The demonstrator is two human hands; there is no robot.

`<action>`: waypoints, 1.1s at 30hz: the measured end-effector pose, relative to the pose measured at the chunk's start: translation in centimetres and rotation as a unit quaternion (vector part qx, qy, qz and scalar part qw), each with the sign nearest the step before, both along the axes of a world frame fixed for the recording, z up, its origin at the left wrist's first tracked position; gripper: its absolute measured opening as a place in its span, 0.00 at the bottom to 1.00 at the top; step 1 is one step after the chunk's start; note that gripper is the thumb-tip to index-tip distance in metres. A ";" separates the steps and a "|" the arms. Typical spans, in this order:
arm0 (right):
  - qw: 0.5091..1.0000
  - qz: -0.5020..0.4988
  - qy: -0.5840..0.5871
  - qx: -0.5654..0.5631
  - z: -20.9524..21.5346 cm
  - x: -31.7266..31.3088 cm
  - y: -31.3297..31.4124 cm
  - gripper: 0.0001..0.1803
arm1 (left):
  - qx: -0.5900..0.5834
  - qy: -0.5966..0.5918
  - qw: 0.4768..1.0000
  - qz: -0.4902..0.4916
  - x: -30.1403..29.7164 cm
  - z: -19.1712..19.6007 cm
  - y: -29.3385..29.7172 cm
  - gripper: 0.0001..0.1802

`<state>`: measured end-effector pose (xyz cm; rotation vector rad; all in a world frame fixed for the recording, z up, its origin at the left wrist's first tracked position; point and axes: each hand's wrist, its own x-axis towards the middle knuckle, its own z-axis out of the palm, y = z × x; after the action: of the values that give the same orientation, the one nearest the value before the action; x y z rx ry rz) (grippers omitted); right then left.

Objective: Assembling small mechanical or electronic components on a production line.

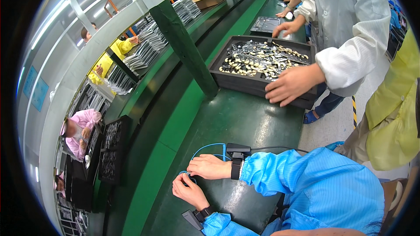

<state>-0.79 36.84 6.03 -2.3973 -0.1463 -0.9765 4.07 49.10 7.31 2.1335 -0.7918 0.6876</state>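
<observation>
My right hand [209,166] and my left hand [190,191] are close together over the green workbench [232,124], fingers bent inward. Between their fingertips is a thin blue cord [202,148], part of which loops up over the bench beside my right wrist. The fingers of both hands look closed on it, though the exact grip is partly hidden. Each wrist carries a black strap with a small black box; the one on my right wrist [238,150] has a black cable running off to the right.
Across the bench, a person in a white coat has hands at a black tray [258,78] full of small metal parts. A dark flat frame [265,25] lies behind it. A green post [183,46] rises from the bench. Someone in yellow [393,109] stands at the right.
</observation>
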 end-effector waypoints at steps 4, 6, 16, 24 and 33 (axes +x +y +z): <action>1.000 -0.019 0.012 0.001 -0.5 0.0 -0.1 0.08 | -0.008 0.007 1.000 -0.001 0.1 -0.2 -0.1 0.11; 1.000 -0.024 0.017 0.000 -0.6 0.1 -0.1 0.08 | -0.001 0.006 1.000 0.000 0.0 -0.3 0.0 0.11; 0.999 -0.031 0.015 0.017 -1.0 0.2 -0.2 0.07 | 0.018 0.007 1.000 0.004 0.2 -0.5 0.0 0.10; 0.998 -0.035 0.044 0.006 -0.9 0.2 -0.2 0.10 | 0.033 -0.002 0.999 0.012 0.4 -1.0 0.1 0.08; 0.998 -0.030 0.060 0.017 -0.9 0.1 -0.2 0.11 | 0.031 -0.002 1.000 0.007 0.4 -1.0 0.2 0.07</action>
<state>-0.65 36.66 5.11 -2.4331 -0.0140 -0.8505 4.46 49.25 6.32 2.1956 -0.8100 0.6819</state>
